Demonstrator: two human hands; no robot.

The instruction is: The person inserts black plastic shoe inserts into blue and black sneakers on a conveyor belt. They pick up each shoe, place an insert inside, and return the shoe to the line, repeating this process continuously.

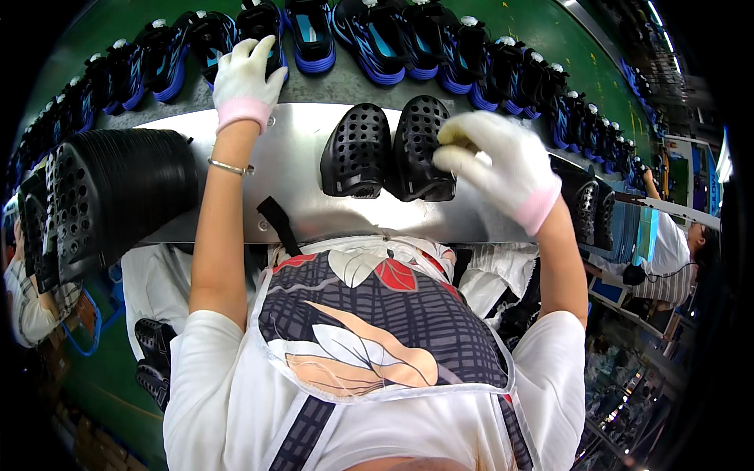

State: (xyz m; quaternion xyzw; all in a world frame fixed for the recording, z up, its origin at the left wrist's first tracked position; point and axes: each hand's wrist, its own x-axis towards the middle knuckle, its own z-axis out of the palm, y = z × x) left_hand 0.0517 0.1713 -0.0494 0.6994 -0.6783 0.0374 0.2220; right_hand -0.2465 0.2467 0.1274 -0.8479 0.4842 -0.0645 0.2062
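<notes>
Left hand [247, 80] and right hand [501, 161] apart
Left reaches upper left, fingers spread over a shoe [258, 16]; right curls by a central insert [416, 149], grip unclear.

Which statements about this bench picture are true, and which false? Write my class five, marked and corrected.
1. The white-gloved left hand is at a row of black-and-blue shoes. True.
2. The white-gloved right hand is by the right one of two black, perforated, plastic-looking forms. True.
3. Those forms stand on brown wood. False: a shiny metal tabletop is under them.
4. A silver-coloured metal bracelet circles the right wrist. False: it circles the left.
5. The dark checked fabric apron bears large leaf shapes. True.
</notes>
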